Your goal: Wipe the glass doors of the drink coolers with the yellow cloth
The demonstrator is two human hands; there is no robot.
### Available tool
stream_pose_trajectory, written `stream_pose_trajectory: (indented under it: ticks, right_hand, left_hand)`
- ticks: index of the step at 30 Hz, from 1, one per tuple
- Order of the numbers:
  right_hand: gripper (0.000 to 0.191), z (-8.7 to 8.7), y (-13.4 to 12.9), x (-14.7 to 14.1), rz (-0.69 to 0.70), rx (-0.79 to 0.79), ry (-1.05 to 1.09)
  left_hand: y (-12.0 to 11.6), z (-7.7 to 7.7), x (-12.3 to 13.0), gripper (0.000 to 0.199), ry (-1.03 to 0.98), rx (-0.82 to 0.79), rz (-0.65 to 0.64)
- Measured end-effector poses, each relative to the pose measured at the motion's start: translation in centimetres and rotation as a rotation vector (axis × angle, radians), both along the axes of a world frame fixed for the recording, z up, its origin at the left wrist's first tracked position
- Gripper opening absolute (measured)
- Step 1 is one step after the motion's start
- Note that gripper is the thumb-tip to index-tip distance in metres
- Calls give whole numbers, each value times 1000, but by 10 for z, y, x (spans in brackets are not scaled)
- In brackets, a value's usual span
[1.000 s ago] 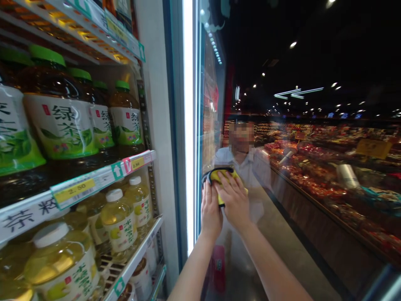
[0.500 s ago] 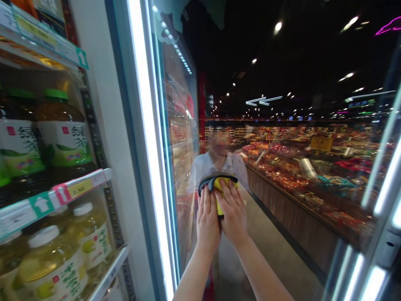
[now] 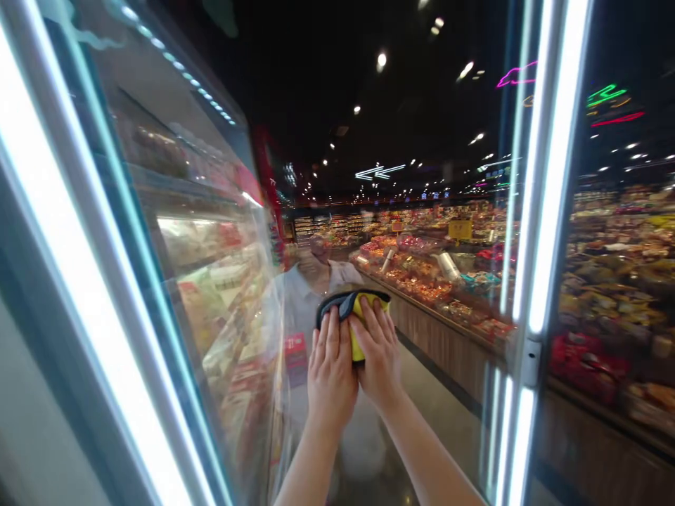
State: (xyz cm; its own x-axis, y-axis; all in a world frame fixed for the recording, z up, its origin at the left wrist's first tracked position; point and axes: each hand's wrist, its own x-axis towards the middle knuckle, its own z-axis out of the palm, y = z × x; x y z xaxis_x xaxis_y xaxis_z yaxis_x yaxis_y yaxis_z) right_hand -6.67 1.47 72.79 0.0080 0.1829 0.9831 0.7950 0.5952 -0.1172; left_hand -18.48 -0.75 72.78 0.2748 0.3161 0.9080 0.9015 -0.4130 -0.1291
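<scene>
Strips of bright white light slant down the left side of the frame, edged in blue-green. Right of them, seen through or mirrored in glass, is a blurry display case with shelved goods. Near the center, the faint image of a person in a pale collared shirt shows in the glass. In front, just below center, a yellow cloth with blue-gray folds and dark edging lies bunched against the pane. Left hand covers its left part, fingers straight and close together; right hand covers its right part, fingers straight and slightly spread. Both press flat, side by side. Beyond, a long wood-sided counter carries colorful packaged goods. A lit door frame stands at right, with neon shapes at upper right.
</scene>
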Motion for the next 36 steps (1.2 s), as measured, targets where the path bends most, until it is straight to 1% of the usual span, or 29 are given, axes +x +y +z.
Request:
stream_pose_trajectory:
  ticks: [1,2,3,4,5,8,9,10,11,12,14,16,17,18,19,20,21,23,24,25,26,27,28,30,32,33,34,35,36]
  right_hand:
    - [41,-7,0,0,10,8,-42]
    - [41,-9,0,1,25,15,-91]
    - [40,-6,2,3,37,22,-139]
    - [40,2,4,8,43,29,-177]
    - [40,14,7,15,39,31,-204]
    - [44,50,18,50,-4,2,-217]
    - [47,57,23,65,-18,-15,-202]
    - [50,58,26,78,-27,-29,-178]
    - [52,55,29,91,-33,-34,-143]
    - [55,47,31,101,-35,-35,-103]
    - [58,22,33,112,-40,-33,-30]
    - [59,-2,32,114,-50,-42,-12]
    - [58,-9,32,114,-54,-49,-27]
    - [57,-10,32,113,-56,-54,-53]
    - [55,-6,32,114,-56,-54,-84]
    - [54,4,33,117,-53,-53,-117]
    - [53,16,35,123,-47,-49,-144]
    - [52,43,40,140,-32,-48,-159]
    - [53,53,43,149,-26,-50,-131]
    - [54,58,46,158,-22,-52,-84]
    - [55,57,48,165,-16,-51,-28]
    - [55,50,49,170,-12,-48,34]
    - [55,38,48,171,-8,-46,91]
    - [56,8,43,164,-5,-39,162]
    - [57,-16,36,151,-1,-56,111]
    - [56,-23,33,145,12,-59,59]
    - [55,-23,31,140,23,-59,3]
    - [54,-19,30,138,33,-56,-47]
    - [53,-11,30,139,39,-54,-83]
  left_hand:
    - [-1,-12,-2,82,-9,14,28]
    - [0,-20,-3,83,-12,28,36]
    - [3,-23,-2,82,-23,48,39]
    - [7,-21,1,81,-48,73,41]
    - [12,-14,7,80,-74,93,38]
    - [29,22,41,76,-116,113,-3]
    - [34,33,55,75,-109,107,-28]
    - [38,40,68,74,-93,102,-53]
    - [41,43,79,73,-71,98,-76]
    - [42,41,88,71,-43,97,-92]
    - [41,28,99,69,19,102,-109]
    - [37,9,100,68,54,115,-105]
    - [36,3,99,68,54,118,-98]
    - [35,0,99,69,44,115,-90]
    - [35,1,100,70,26,103,-83]
    - [36,7,103,71,5,83,-78]
    - [38,16,109,72,-16,61,-77]
    - [46,40,127,72,-56,26,-84]
    - [50,51,138,70,-56,31,-100]
    - [53,59,149,68,-48,32,-111]
    - [56,62,159,67,-32,24,-118]
    - [57,61,165,65,-7,15,-128]
    - [56,54,169,64,23,5,-134]
    - [50,29,165,64,74,-11,-130]
    - [42,1,152,66,52,13,-75]
    - [38,-10,145,68,29,20,-38]
    - [36,-17,140,70,6,25,-10]
    - [36,-19,136,72,-16,22,10]
    - [37,-16,136,73,-34,15,19]
